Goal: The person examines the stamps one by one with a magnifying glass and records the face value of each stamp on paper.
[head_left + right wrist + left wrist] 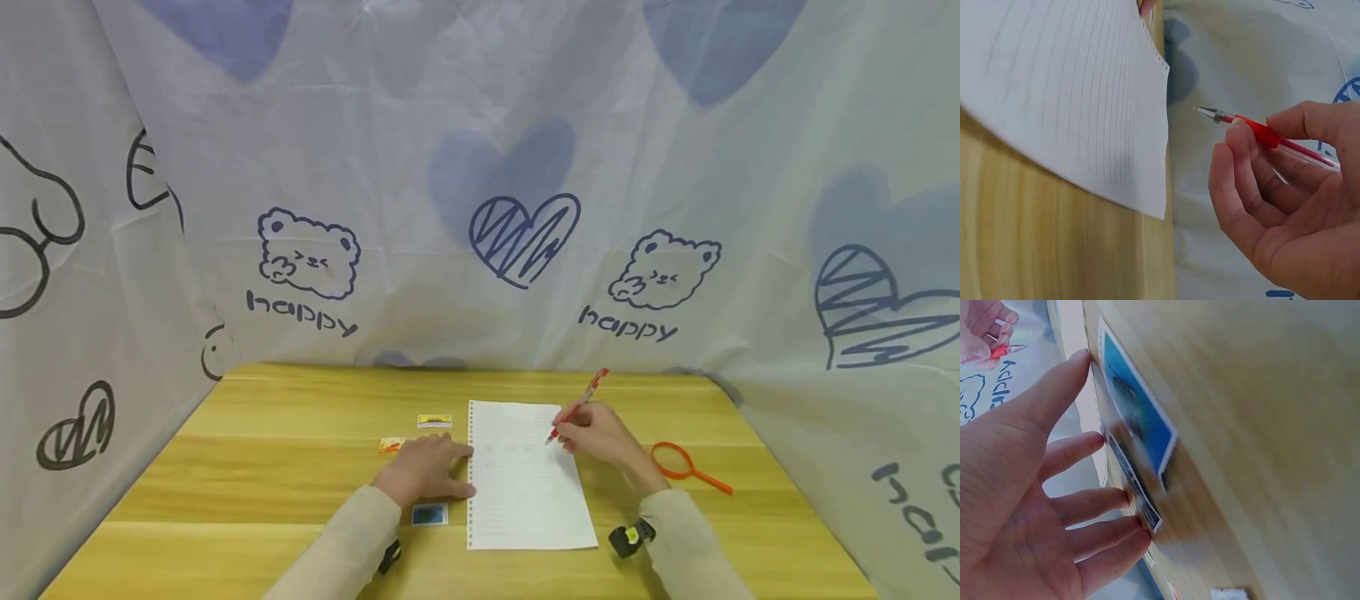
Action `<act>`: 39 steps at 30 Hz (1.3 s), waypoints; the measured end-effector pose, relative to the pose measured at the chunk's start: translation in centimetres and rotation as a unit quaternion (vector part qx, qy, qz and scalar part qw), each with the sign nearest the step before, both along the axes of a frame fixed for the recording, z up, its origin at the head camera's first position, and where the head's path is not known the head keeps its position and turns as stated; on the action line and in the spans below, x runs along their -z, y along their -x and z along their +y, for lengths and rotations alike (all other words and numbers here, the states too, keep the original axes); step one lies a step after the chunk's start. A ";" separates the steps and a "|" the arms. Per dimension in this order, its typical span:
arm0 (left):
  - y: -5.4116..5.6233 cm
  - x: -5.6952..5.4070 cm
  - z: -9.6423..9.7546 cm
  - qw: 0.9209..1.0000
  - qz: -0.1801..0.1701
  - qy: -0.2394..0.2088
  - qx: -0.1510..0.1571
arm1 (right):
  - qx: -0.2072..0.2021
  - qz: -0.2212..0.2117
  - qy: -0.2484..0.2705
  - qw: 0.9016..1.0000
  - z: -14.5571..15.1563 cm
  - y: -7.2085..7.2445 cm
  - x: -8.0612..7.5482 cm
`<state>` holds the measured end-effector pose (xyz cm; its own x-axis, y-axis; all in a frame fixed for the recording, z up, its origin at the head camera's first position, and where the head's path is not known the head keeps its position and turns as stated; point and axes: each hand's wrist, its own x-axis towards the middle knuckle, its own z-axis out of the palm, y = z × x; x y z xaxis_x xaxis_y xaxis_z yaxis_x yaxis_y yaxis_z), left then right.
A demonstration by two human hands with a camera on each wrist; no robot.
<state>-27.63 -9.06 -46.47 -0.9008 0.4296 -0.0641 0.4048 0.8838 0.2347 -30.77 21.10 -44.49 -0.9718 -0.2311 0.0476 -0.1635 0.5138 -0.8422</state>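
Observation:
A sheet of lined paper [525, 508] with a punched left edge lies on the wooden table, faint writing on its upper part. My left hand [423, 468] rests at that punched edge, fingers spread and thumb tip on the margin. Between my right thumb and fingers I pinch a red pen [576, 408]; the right hand [603, 435] is at the sheet's upper right. In the right wrist view the pen's metal tip [1209, 112] points away from the palm. A blue stamp-like picture with a toothed edge [1138, 409] lies close beside the left thumb.
An orange magnifying glass [711, 481] lies right of the right hand. A yellow stamp-like piece [434, 421] and a red-and-yellow one [391, 445] lie beyond the left hand. Behind the table hangs a pale printed cloth [420, 333].

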 end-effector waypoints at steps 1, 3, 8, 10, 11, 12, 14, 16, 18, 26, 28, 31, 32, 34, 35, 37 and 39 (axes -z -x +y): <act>0.0 0.0 0.0 1.000 0.000 0.000 0.000 | 0.002 -0.009 0.010 1.000 -0.2 0.0 0.0; -0.1 -0.1 0.0 1.000 0.001 -0.001 0.000 | 0.009 -0.026 0.030 0.999 -0.6 -0.1 -0.1; -0.2 -0.2 0.1 1.000 -0.001 0.000 -0.001 | 0.018 -0.029 0.030 0.999 -1.5 -0.1 0.0; -0.2 -0.1 0.1 1.000 -0.004 0.001 -0.001 | 0.017 -0.023 0.023 0.999 -1.8 -0.1 0.1; -0.1 -0.1 0.1 1.000 -0.004 0.001 -0.001 | 0.017 -0.021 0.022 0.999 -2.0 -0.1 0.1; -0.1 -0.1 0.1 1.000 -0.004 0.002 -0.001 | 0.012 -0.019 0.021 1.000 -2.1 -0.1 0.2; -0.1 -0.1 0.2 1.000 -0.005 0.002 -0.002 | 0.003 -0.013 0.017 1.000 -2.4 -0.1 0.3; -0.1 -0.1 0.2 1.000 -0.006 0.001 -0.004 | -0.007 -0.012 0.019 1.000 -2.7 -0.2 0.4; -0.1 -0.2 0.2 1.000 -0.008 0.000 -0.004 | -0.015 -0.011 0.019 1.000 -3.0 -0.2 0.6; 0.2 -0.1 0.2 1.000 -0.010 -0.002 -0.002 | -0.016 -0.040 0.024 0.999 -4.3 -0.4 1.4; 0.2 -0.1 0.2 1.000 -0.010 -0.003 -0.002 | -0.006 -0.047 0.020 0.999 -4.7 -0.4 1.6; 0.3 -0.1 0.2 1.000 -0.012 -0.004 -0.001 | 0.009 -0.057 0.012 0.998 -5.3 -0.4 1.8; 0.3 -0.1 0.2 1.000 -0.012 -0.004 -0.001 | 0.013 -0.059 0.009 0.998 -5.4 -0.4 2.0; 0.3 -0.1 0.2 1.000 -0.014 -0.007 -0.002 | 0.021 -0.064 0.005 0.998 -5.7 -0.3 2.2; 0.3 -0.1 0.2 1.000 -0.016 -0.007 -0.003 | 0.024 -0.066 0.001 0.998 -5.8 -0.3 2.3; 0.3 -0.1 0.3 1.000 -0.016 -0.008 -0.003 | 0.029 -0.069 -0.002 0.997 -6.0 -0.3 2.5; 0.4 -0.1 0.3 1.000 -0.018 -0.011 -0.003 | 0.035 -0.068 -0.006 0.997 -6.1 -0.2 2.6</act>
